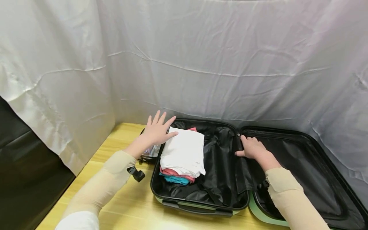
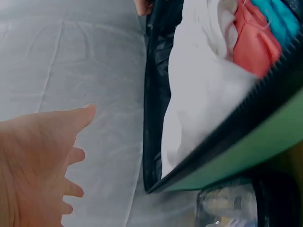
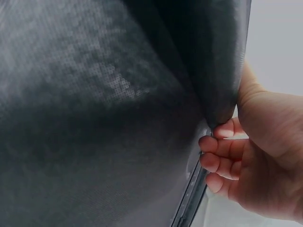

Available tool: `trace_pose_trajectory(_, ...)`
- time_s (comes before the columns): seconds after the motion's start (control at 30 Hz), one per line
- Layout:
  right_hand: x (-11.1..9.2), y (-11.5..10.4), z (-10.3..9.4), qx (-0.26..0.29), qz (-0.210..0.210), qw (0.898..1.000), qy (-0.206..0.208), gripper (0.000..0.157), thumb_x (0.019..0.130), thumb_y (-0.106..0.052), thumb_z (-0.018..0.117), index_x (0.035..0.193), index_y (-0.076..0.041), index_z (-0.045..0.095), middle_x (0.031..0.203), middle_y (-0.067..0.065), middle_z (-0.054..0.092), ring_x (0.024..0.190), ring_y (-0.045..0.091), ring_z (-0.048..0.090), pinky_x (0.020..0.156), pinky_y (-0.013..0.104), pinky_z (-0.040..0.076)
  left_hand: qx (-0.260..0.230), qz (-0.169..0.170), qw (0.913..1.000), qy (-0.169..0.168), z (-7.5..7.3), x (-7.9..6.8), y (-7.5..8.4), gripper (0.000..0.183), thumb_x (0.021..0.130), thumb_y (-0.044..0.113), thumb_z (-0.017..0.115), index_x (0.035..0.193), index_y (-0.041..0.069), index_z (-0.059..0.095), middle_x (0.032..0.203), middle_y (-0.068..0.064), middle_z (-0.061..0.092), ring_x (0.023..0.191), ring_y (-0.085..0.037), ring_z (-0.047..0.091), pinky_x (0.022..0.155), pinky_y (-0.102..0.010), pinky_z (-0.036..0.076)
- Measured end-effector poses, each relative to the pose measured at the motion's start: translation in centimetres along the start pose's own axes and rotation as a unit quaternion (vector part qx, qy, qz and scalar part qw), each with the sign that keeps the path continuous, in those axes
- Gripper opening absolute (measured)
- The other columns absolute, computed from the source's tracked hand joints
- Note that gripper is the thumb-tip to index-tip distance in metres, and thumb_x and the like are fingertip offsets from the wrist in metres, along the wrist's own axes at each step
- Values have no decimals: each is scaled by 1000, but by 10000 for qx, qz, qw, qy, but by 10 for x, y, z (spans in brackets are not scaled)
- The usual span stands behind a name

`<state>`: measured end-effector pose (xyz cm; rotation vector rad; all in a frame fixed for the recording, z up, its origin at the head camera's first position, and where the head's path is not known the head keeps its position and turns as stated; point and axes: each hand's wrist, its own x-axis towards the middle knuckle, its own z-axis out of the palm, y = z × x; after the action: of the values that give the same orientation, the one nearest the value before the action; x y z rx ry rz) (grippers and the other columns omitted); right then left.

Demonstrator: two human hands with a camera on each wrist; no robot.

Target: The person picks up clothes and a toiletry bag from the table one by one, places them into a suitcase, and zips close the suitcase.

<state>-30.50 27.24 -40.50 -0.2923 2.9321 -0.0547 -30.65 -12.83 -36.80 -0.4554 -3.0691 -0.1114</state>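
A green suitcase (image 1: 201, 204) with a black lining lies opened flat. Its left half holds folded clothes: a white garment (image 1: 184, 150) on top, a coral one (image 1: 178, 172) and a blue one (image 1: 176, 180) beneath. My left hand (image 1: 156, 131) hovers with spread fingers over the left rim, holding nothing; in the left wrist view the same hand (image 2: 38, 161) appears apart from the case. At the hinge, my right hand (image 1: 253, 148) grips the edge of a black fabric flap (image 1: 242, 172). The right wrist view shows curled fingers (image 3: 218, 161) at that flap's edge.
A small clear-sided case (image 1: 150, 151) with black trim stands against the suitcase's left side, small items inside. The suitcase's other half (image 1: 304, 179) lies open at right. Grey curtains (image 1: 201, 64) hang behind the wooden table (image 1: 123, 198).
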Motion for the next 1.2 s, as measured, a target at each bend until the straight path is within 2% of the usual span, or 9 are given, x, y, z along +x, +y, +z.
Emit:
trace_pose_trajectory(0.13,0,2,-1,-39,2,10000,-10,85,89,-45,67,146,7,31,143,39,37,128,57,37,98,65,39,-67,14,9998,197,-2,-7,-13,76,93,70,36,157,34,15,164,-13,14,153,-36,-3,118,-65,3)
trace_pose_trajectory(0.37,-1,2,-1,-53,-5,10000,-18,85,89,-45,67,145,7,31,142,39,38,127,57,38,98,65,39,-361,84,9976,591,-8,-21,-40,71,94,63,44,154,27,30,158,-13,33,150,-39,16,115,-68,11)
trace_pose_trajectory(0.5,-4,4,-2,-60,36,10000,-37,84,89,-43,67,146,8,30,144,39,37,129,57,36,99,66,38,-356,61,9950,930,-4,-26,-54,67,94,59,49,150,23,38,154,-14,38,147,-39,23,115,-68,12)
trace_pose_trajectory(0.67,-5,6,-1,-132,26,9999,-11,84,89,-44,67,145,8,31,143,39,37,128,57,36,99,65,38,-318,-159,9909,1295,13,-31,-72,63,94,58,50,144,20,47,149,-13,44,143,-38,29,115,-67,10)
trace_pose_trajectory(0.97,-4,3,1,-153,43,9999,-48,83,90,-44,66,146,7,31,144,38,38,129,56,37,99,65,39,-374,-514,9732,2210,57,-31,-102,47,95,46,56,125,12,64,128,-16,62,123,-39,48,108,-58,30)
trace_pose_trajectory(1.07,-5,2,0,-132,83,9999,-60,83,90,-44,66,146,7,31,144,38,38,129,56,37,99,64,39,-433,-659,9692,2333,70,-29,-108,46,94,47,56,120,10,67,124,-16,65,119,-39,51,105,-57,32)
trace_pose_trajectory(1.2,-5,3,0,-185,86,9998,-33,83,89,-44,67,145,7,32,142,38,39,127,56,38,97,63,40,-582,-925,9661,2339,86,-23,-117,48,95,50,53,117,10,68,125,-17,64,117,-39,50,104,-56,32)
